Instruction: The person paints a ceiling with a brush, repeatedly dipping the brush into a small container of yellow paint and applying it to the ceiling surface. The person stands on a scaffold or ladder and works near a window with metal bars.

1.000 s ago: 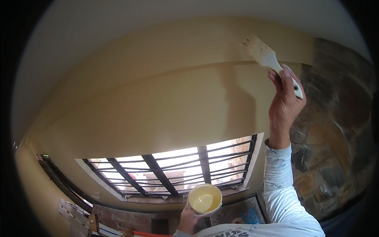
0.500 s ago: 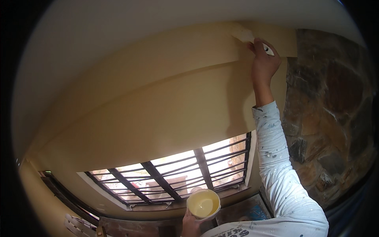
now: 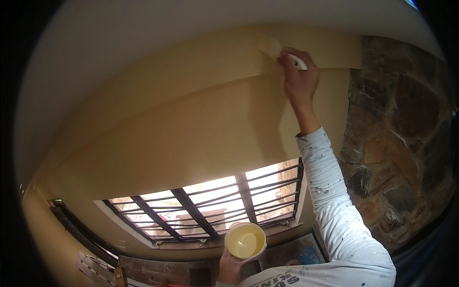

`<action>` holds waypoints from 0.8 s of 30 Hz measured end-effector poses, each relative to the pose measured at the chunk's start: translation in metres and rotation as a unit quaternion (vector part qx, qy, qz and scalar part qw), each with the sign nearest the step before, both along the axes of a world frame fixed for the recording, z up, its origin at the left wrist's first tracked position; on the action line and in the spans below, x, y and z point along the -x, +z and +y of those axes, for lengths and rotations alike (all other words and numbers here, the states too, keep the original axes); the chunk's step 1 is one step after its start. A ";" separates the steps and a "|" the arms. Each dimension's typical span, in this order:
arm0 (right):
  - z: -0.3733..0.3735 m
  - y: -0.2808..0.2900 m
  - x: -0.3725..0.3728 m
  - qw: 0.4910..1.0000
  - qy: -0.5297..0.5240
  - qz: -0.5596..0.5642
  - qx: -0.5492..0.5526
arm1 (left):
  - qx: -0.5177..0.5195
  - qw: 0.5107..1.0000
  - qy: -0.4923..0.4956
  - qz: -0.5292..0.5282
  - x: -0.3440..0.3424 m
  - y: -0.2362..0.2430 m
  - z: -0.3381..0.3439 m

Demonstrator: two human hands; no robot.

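My right hand is raised high and closed around the pale handle of a paintbrush. The brush head, blurred, lies against the upper band of the yellow wall, just under the grey-white ceiling. Low in front of me, my left hand grips a small white bucket from its left side. Pale yellow paint shows inside it. My right sleeve is white and flecked with paint.
Below the wall is a window with dark bars. A rough stone wall borders the right side. Beneath the window runs a dark counter with a blue patterned item. Pale wooden slats stand at lower left.
My right hand and the paintbrush have moved left along the wall's upper band, and their shadow has followed. The bucket in my left hand has risen slightly.
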State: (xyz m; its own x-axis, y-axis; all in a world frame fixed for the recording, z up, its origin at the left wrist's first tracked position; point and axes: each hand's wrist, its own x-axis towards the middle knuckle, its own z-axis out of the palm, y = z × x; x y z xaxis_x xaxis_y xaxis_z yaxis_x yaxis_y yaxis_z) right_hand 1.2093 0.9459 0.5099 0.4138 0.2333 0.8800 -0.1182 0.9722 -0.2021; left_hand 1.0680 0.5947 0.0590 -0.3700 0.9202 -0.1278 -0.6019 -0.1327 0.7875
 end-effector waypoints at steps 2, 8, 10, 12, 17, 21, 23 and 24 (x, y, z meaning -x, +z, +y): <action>0.030 0.005 -0.050 0.996 0.000 0.056 0.069 | -0.011 1.000 0.003 0.026 -0.001 -0.002 -0.012; 0.052 0.006 -0.082 0.977 -0.200 0.069 0.008 | 0.043 0.995 0.080 -0.052 0.008 -0.036 -0.028; 0.026 0.002 -0.043 0.962 -0.270 0.016 -0.031 | 0.045 0.992 0.095 -0.072 0.008 -0.043 -0.026; -0.005 -0.005 0.009 0.962 -0.261 -0.038 -0.066 | 0.035 0.990 0.101 -0.095 0.012 -0.055 -0.017; -0.080 -0.027 0.132 0.971 -0.096 -0.168 -0.140 | 0.020 0.986 0.140 -0.090 0.024 -0.075 0.001; -0.071 -0.018 0.105 0.983 -0.011 -0.133 -0.127 | -0.017 0.980 0.136 -0.144 0.022 -0.063 -0.001; -0.033 -0.014 0.066 0.992 -0.024 -0.085 -0.086 | -0.032 0.978 0.131 -0.161 0.022 -0.063 -0.008; -0.025 -0.014 0.047 0.997 0.031 -0.062 -0.038 | -0.023 0.975 0.148 -0.162 0.022 -0.068 -0.013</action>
